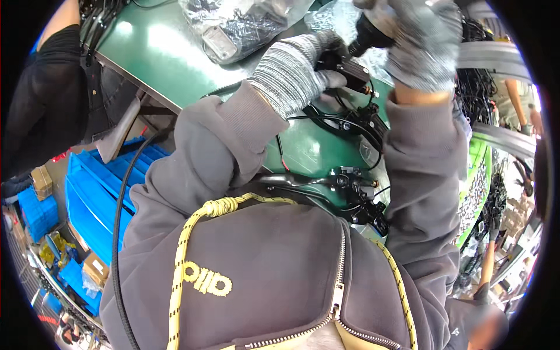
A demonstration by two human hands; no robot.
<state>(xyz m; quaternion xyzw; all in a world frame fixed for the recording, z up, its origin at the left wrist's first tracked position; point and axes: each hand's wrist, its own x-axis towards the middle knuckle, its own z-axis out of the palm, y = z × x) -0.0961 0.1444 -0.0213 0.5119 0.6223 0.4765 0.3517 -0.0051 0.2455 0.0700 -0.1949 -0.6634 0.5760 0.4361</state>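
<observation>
My left hand (294,73), in a grey striped knit glove, is closed around a black brake lever part (351,74) with a boxy body, above the green table (175,64). In my right hand (426,49), gloved alike, is a power screwdriver (371,35) with a black tapered nose pointing down at that part. The tip's contact is hidden by my left fingers. Beneath my hands lie more black lever parts (367,119) with thin black cables. Close to my body, another black brake lever (303,181) rests on the table with its cable.
A clear plastic bag of dark parts (239,29) lies at the table's far side. Blue bins (93,192) stand on the floor at left, near a person in dark clothes (44,99). Bundled black cables (475,96) hang at right beside a green-edged container (475,186).
</observation>
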